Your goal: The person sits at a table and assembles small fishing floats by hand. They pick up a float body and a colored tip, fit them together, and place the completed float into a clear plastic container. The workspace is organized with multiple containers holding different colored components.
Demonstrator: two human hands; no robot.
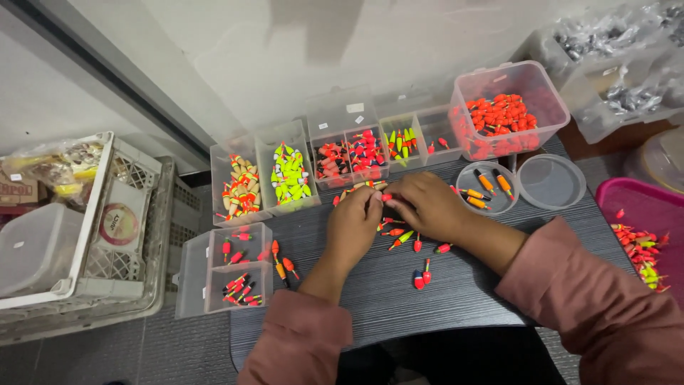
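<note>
Both hands meet at the middle of the dark table (442, 299). The left hand (354, 227) and the right hand (427, 207) pinch one small orange-red float (385, 197) between their fingertips; both hands are closed on it, held just above the tabletop.

Loose floats (402, 237) in red, orange and green lie on the table directly below and beside the hands. Two more floats (422, 276), red with dark ends, lie nearer the person.

Behind the hands stands a row of clear plastic compartment boxes (342, 153). From left: orange-and-cream floats (240, 189), yellow-green floats (290, 178), then red and dark floats (349, 157).

To the right of the row, a larger clear tub (548, 96) holds round orange floats. In front of it, a round clear dish (467, 178) holds a few orange floats, with an empty round lid (552, 182) just beside it.

Left of the hands, a clear two-section box (192, 274) holds a few red floats. A pink tray (641, 199) with mixed floats sits at the right edge. A white crate (107, 214) stands on the floor at the far left.
</note>
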